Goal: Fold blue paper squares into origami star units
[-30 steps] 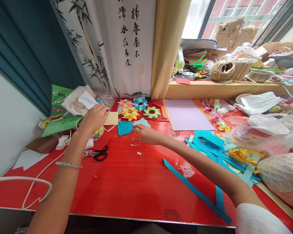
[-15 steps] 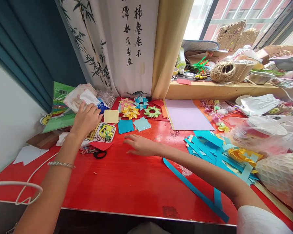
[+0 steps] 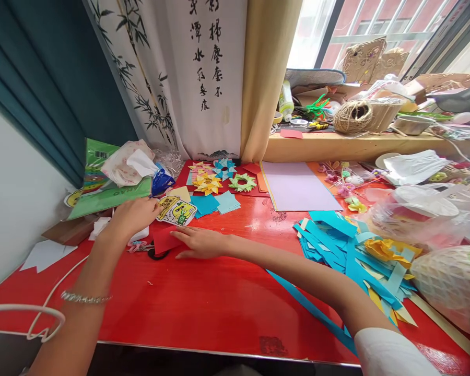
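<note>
My left hand is closed on the left end of a yellow cartoon card with a lemon figure, which is tilted over the table. Below that card, a red sheet of paper partly covers black-handled scissors. My right hand reaches in from the right, its fingers apart, with the fingertips at the red paper's right edge. Just beyond the card are a cream paper square, a blue paper stack and light-blue squares.
Folded paper rings, such as a yellow one and a green one, sit at the back. A lilac sheet lies right of them. Blue paper strips are heaped at right. A white cable crosses the left side.
My left hand has come down towards me from the tissue pack and taken the cartoon card, which has shifted right. My right hand has moved left to the red paper.
</note>
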`<action>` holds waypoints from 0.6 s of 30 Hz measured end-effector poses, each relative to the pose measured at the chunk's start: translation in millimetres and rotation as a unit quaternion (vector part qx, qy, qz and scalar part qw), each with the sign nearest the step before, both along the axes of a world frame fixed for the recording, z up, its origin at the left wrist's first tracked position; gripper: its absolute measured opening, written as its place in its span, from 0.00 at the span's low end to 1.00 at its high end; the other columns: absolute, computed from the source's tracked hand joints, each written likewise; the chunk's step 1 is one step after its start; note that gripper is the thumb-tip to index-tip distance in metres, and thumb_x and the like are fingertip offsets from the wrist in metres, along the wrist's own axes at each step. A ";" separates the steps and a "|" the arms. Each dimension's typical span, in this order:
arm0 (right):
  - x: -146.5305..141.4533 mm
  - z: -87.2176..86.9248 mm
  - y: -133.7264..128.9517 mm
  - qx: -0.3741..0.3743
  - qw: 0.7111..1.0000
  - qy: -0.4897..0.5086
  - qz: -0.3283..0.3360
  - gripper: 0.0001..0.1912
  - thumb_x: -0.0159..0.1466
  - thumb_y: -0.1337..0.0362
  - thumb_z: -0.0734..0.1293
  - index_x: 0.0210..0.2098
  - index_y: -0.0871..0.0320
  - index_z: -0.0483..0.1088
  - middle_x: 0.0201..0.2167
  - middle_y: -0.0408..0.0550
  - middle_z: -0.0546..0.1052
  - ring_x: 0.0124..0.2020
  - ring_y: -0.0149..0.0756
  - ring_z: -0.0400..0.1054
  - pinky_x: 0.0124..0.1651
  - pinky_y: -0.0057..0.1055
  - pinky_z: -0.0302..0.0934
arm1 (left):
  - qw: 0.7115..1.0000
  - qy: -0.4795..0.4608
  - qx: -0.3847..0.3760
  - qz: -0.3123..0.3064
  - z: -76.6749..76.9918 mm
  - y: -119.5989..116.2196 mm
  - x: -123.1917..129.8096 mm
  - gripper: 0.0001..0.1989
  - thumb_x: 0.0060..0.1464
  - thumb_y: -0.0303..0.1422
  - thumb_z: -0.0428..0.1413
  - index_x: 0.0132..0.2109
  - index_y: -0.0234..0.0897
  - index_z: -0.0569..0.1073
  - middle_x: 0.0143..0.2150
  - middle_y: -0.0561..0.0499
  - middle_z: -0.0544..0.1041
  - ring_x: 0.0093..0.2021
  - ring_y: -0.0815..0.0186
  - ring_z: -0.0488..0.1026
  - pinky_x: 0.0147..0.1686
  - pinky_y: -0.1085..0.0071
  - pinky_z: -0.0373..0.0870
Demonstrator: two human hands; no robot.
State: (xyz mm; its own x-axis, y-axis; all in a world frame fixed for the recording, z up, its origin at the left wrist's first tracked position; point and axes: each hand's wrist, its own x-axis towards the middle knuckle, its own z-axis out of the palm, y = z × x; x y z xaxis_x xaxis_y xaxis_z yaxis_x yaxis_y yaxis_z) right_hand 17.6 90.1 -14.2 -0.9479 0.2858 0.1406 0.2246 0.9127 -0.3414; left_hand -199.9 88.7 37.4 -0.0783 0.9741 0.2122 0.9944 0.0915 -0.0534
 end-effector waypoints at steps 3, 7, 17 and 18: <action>-3.2 -0.1 3.2 0.005 1.000 0.006 0.010 0.35 0.64 0.49 0.58 0.60 0.70 0.55 0.60 0.68 0.61 0.61 0.50 0.57 0.57 0.40 0.57 | 0.998 0.048 -0.049 -0.009 -8.5 -9.1 -9.7 0.18 0.53 0.41 0.46 0.38 0.36 0.76 0.42 0.38 0.76 0.47 0.46 0.70 0.46 0.54 0.64; -2.9 -0.2 2.5 0.026 0.999 0.016 0.013 0.31 0.64 0.51 0.59 0.57 0.69 0.58 0.55 0.65 0.66 0.57 0.46 0.62 0.55 0.37 0.60 | 0.995 0.076 -0.068 0.021 -19.1 -9.0 -17.3 0.25 0.56 0.44 0.42 0.44 0.30 0.74 0.45 0.31 0.74 0.51 0.42 0.66 0.47 0.52 0.62; 0.7 -6.3 7.4 0.083 0.987 0.062 -0.120 0.18 0.67 0.63 0.56 0.53 0.63 0.60 0.48 0.61 0.67 0.46 0.47 0.67 0.46 0.44 0.64 | 0.994 0.071 -0.069 0.051 -35.4 12.9 -12.7 0.25 0.58 0.45 0.43 0.47 0.28 0.71 0.44 0.31 0.75 0.52 0.42 0.63 0.47 0.53 0.60; 0.0 -8.6 8.9 0.079 0.987 0.064 -0.122 0.18 0.66 0.63 0.57 0.54 0.63 0.60 0.50 0.62 0.66 0.46 0.46 0.67 0.46 0.43 0.64 | 0.994 0.070 -0.070 0.052 -36.7 15.2 -10.4 0.24 0.58 0.45 0.44 0.47 0.28 0.71 0.43 0.33 0.75 0.52 0.45 0.64 0.47 0.53 0.60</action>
